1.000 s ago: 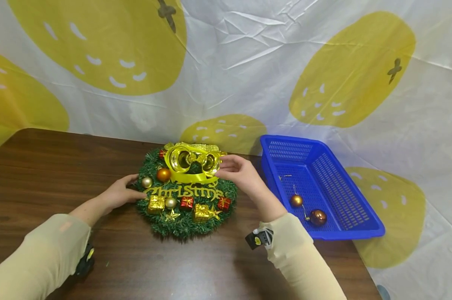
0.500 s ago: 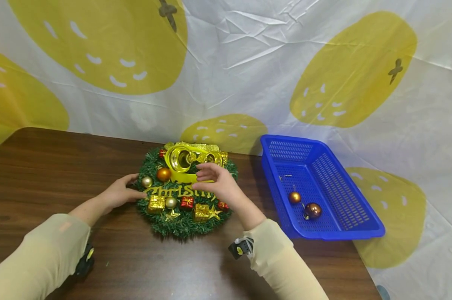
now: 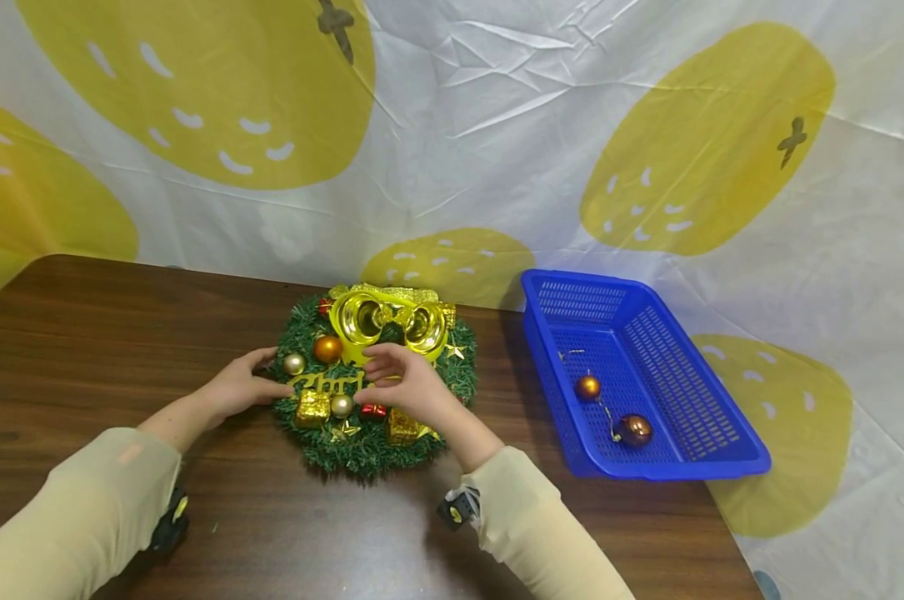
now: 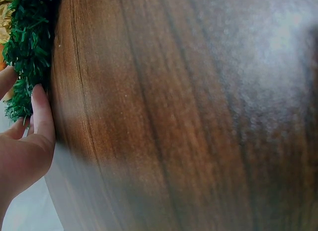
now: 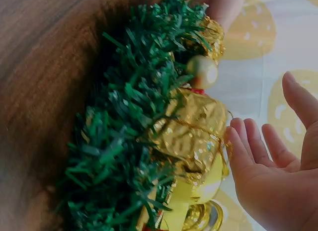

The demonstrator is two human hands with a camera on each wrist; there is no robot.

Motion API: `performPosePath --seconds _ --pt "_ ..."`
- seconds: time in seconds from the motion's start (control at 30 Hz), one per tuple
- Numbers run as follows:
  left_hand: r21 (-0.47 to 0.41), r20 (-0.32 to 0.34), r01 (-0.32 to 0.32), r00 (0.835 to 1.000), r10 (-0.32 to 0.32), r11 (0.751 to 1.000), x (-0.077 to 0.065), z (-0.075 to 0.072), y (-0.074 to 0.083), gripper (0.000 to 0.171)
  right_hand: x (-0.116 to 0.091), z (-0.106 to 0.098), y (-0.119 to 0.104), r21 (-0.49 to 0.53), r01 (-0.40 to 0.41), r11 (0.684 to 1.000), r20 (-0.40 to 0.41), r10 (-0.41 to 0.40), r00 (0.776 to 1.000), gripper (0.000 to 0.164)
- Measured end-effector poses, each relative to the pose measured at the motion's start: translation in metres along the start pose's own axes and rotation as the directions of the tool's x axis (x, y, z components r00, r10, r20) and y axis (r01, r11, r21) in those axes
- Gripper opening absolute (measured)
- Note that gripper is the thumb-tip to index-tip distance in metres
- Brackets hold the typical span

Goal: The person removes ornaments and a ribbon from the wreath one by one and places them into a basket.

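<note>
A green tinsel Christmas wreath (image 3: 362,458) lies on the table, decked with gold bells (image 3: 427,327), an orange bauble (image 3: 327,349), gold lettering and small gift boxes. My left hand (image 3: 230,390) holds the wreath's left edge; in the left wrist view, the thumb and fingers of that left hand (image 4: 27,151) straddle the tinsel. Over the wreath's middle hovers my right hand (image 3: 414,387), covering part of the lettering. In the right wrist view, the right hand's (image 5: 278,176) fingers are loosely spread beside a gold gift box (image 5: 196,126), holding nothing.
A blue plastic basket (image 3: 721,462) stands right of the wreath, near the table's right edge. In it lie an orange-gold bauble (image 3: 588,387) and a larger brown bauble (image 3: 635,430). A lemon-patterned cloth (image 3: 466,167) hangs behind the brown wooden table (image 3: 159,317).
My right hand has moved left and toward me, from the right-hand bell to above the lettering. The left hand stays at the wreath's edge. The baubles in the basket have rolled slightly.
</note>
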State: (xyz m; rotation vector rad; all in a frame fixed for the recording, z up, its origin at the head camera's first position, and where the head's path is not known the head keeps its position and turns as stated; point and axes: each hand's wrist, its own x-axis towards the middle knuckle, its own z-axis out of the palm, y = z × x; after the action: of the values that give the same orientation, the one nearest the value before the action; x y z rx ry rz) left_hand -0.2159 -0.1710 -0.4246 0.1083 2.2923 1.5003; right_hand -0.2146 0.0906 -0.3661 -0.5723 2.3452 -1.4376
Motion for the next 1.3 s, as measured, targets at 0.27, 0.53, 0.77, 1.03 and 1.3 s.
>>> performPosePath --seconds 0.27,0.53,0.77,1.03,1.3 --pt "0.006 0.005 0.0 1.0 0.0 1.0 -0.001 -0.001 0.0 0.092 0.002 0.011 0.004 -0.041 0.02 0.999 0.026 -0.019 0.999 0.056" --pt "0.019 -0.001 -0.003 1.0 0.003 1.0 0.0 -0.001 0.0 0.092 0.003 0.017 0.006 -0.107 0.021 0.994 0.052 -0.015 0.999 0.058" --pt "0.013 0.009 -0.006 1.0 0.006 1.0 0.0 -0.001 -0.001 0.091 0.004 0.02 0.007 -0.18 0.016 0.984 0.054 -0.006 0.999 0.057" --pt "0.0 0.01 0.0 1.0 0.0 1.0 0.0 0.0 0.0 0.091 0.006 0.024 0.01 -0.3 0.042 0.953 0.072 -0.022 0.997 0.056" --pt "-0.007 0.016 0.001 1.0 -0.001 1.0 0.001 -0.001 -0.001 0.091 0.008 0.029 0.007 -0.468 0.098 0.878 0.092 -0.062 0.994 0.048"
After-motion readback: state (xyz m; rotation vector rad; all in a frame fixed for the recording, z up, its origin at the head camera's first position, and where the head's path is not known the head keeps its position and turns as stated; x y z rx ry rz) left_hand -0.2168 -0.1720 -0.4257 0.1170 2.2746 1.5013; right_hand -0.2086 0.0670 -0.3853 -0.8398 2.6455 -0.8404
